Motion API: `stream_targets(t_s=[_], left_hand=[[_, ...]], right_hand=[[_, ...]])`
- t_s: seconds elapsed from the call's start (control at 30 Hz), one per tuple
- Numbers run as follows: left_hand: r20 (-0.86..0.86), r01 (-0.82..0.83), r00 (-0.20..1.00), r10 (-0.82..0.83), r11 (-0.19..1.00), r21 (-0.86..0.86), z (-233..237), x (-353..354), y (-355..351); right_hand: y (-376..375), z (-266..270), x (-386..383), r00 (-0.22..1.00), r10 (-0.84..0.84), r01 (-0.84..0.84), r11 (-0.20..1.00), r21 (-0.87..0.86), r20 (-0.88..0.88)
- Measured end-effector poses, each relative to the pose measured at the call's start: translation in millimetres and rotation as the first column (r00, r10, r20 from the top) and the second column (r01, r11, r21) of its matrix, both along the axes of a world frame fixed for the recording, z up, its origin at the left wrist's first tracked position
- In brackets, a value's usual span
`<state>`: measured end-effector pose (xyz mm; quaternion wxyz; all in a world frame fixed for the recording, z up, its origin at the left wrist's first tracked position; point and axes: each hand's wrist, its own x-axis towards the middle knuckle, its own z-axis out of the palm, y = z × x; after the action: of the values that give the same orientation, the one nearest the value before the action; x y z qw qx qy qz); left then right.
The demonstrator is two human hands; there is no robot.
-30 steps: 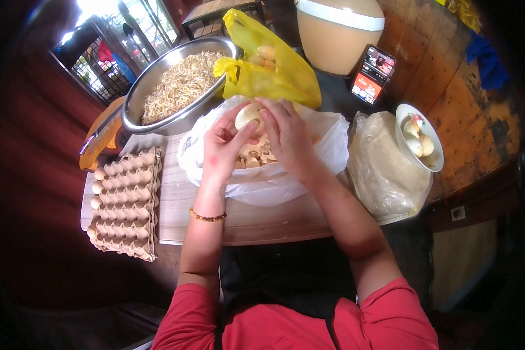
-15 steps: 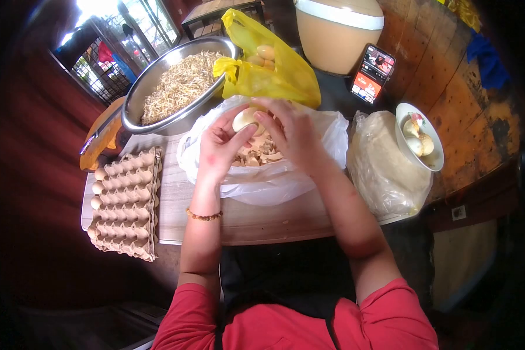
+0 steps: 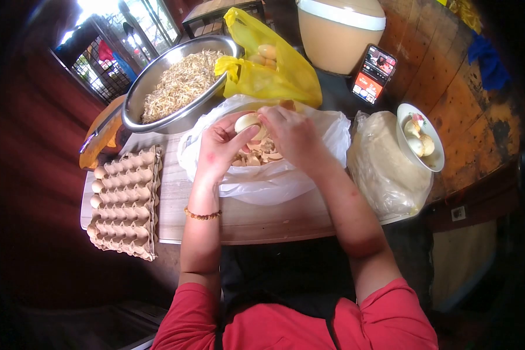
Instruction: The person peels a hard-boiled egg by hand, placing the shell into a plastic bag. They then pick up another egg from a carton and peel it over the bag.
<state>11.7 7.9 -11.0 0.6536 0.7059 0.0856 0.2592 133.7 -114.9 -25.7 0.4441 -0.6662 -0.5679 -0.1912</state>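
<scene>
Brown cardboard egg tray [image 3: 124,201] at tabletop's left edge. Left hand [image 3: 219,149] grip clamped on pale part-shelled boiled egg [image 3: 248,121], over white plastic bag [image 3: 274,184] of shell bits, mid-tabletop. Right hand [image 3: 294,137] grip pinches egg's right side. Prob. light, slick, soft: cradle round middle, gentle pressure.

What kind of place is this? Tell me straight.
Probably a home or food-stall kitchen: an egg being peeled over a bag of shells, an egg tray, a metal bowl of sprouts.
</scene>
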Motion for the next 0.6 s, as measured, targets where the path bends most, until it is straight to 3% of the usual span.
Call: stream_targets(t_s=[0.37,0.47,0.6], left_hand=[[-0.008,0.002,1.0,-0.002,1.0,-0.005,-1.6,0.4,-0.8],[0.02,0.002,1.0,-0.002,1.0,-0.01,-0.8,-0.1,-1.4],[0.0,-0.01,1.0,0.01,0.999,0.03,-2.5,0.3,-0.4]], right_hand=[[-1.4,3.7,-1.6,0.996,-0.078,0.079,0.996,0.029,-0.047],[-1.7,5.2,2.0,0.993,-0.046,0.054,0.995,0.078,-0.109],[-6.8,10.7,3.6,0.987,0.039,-0.04,0.999,-0.001,-0.158]])
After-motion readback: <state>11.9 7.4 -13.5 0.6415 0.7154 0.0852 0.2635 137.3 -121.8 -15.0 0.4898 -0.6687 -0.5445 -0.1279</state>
